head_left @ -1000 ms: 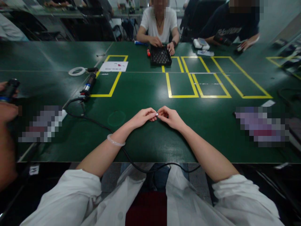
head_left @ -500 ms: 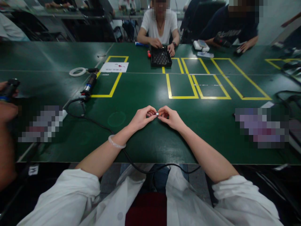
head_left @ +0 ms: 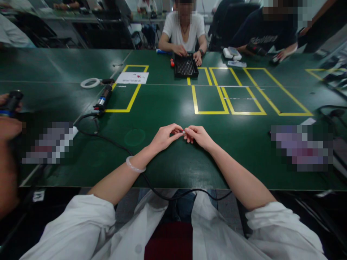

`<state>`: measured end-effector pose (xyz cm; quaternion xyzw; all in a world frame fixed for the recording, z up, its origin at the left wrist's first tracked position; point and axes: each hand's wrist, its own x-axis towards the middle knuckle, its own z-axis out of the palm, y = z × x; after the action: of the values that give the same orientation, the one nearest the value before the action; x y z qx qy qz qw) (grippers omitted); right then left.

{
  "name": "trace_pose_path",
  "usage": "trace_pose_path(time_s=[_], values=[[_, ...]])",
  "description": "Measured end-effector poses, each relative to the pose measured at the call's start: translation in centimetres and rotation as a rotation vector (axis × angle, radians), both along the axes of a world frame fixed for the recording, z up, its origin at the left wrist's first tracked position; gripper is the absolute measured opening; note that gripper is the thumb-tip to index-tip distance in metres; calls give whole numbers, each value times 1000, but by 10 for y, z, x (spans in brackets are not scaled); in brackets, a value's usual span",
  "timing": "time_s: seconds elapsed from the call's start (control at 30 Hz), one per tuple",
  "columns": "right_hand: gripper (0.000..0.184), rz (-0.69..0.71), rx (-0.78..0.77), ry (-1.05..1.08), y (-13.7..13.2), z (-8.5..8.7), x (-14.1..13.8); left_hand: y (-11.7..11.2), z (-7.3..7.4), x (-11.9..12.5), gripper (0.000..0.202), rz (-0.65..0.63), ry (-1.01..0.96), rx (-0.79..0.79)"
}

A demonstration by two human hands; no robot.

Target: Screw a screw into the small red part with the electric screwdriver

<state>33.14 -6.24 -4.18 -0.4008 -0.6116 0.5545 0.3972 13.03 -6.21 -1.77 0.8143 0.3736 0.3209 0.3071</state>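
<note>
Between my two hands is a small silvery piece (head_left: 183, 132), too small for me to tell its kind. My left hand (head_left: 166, 137) pinches it from the left between thumb and fingertips. From the other side my right hand (head_left: 199, 136) closes its thumb and forefinger on it, the other fingers curled below. Both hands are held over the green table (head_left: 173, 162), close to its front edge. My fingers cover most of the piece.
An electric screwdriver (head_left: 104, 97) lies left, its black cable (head_left: 119, 145) running under my left arm. Yellow tape outlines (head_left: 211, 112) mark the table. Opposite, a person works at a black tray (head_left: 185, 66). A printed sheet (head_left: 132, 77) lies nearby. At far left a co-worker's hand (head_left: 11, 126) holds a tool.
My right fingers have shifted on the small piece, with the lower fingers now showing beneath. The orange glint at the right fingertips no longer shows. Both hands have stayed in nearly the same place.
</note>
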Motion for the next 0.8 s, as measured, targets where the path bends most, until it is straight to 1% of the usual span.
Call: trace_pose_path(time_s=[0.07, 0.17, 0.3, 0.37, 0.43, 0.5, 0.57, 0.63, 0.73, 0.8], values=[[51, 9, -25, 5, -1, 1, 0, 0, 0, 0, 25, -5, 0, -10], [50, 4, -74, 38, -2, 2, 0, 1, -1, 0, 25, -15, -10, -3], [38, 17, -128, 111, -2, 1, 0, 0, -1, -1, 20, -29, 25, 45], [35, 25, -127, 137, -1, 0, 1, 1, -1, -2, 18, -47, 57, 83], [34, 12, -119, 151, 1, -2, 1, 6, 1, -8, 23, -45, 87, 126], [32, 10, -106, 146, 2, -4, 1, 18, 3, -21, 31, 10, 138, 184], [30, 16, -93, 139, 3, -5, 1, 37, 3, -45, 35, 128, 230, 254], [30, 22, -86, 135, 3, -6, 1, 63, 2, -79, 40, 300, 345, 304], [29, 32, -80, 120, 2, -6, 1, 102, -2, -147, 59, 619, 521, 292], [29, 33, -77, 108, 1, -5, 1, 123, -3, -196, 75, 786, 605, 226]])
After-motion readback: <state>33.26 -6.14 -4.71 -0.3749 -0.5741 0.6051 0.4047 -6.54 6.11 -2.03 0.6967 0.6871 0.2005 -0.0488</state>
